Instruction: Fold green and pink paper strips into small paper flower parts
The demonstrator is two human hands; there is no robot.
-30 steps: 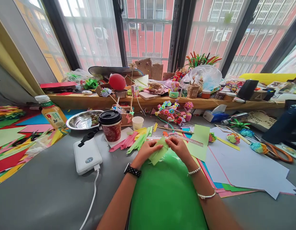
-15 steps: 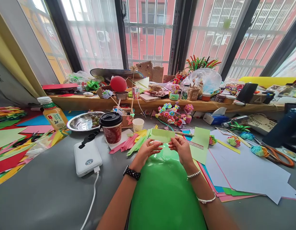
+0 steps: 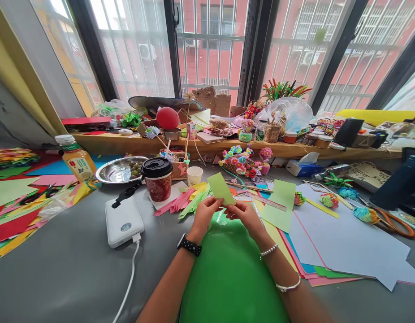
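"Where's the paper point(image 3: 221, 186)?"

"Up in the air, over the far end of that big, shiny green thing point(image 3: 234, 273)."

"Who's got it?"

"Both hands. The left hand point(image 3: 206, 215) pinches its low edge with thumb and fingers. The right hand point(image 3: 245, 216) pinches it too, down by the low right corner."

"Why hold it so low?"

"I guess so the rest can stick up free and be easy to see. Two pinches likely stop it flopping about."

"And why are the strips point(image 3: 183, 202) so close?"

"Maybe to be easy to reach. They lie in a bunch, just left of the hands. The ruler point(image 3: 276, 205) is near on the right, partly on the sheet point(image 3: 280, 220), perhaps for the same reason."

"What does the paper look like?"

"Light green, flat and plain, longer than it's wide. It tilts, with its top toward the left. The sheet is much the same green. I can't tell from here if the paper is folded."
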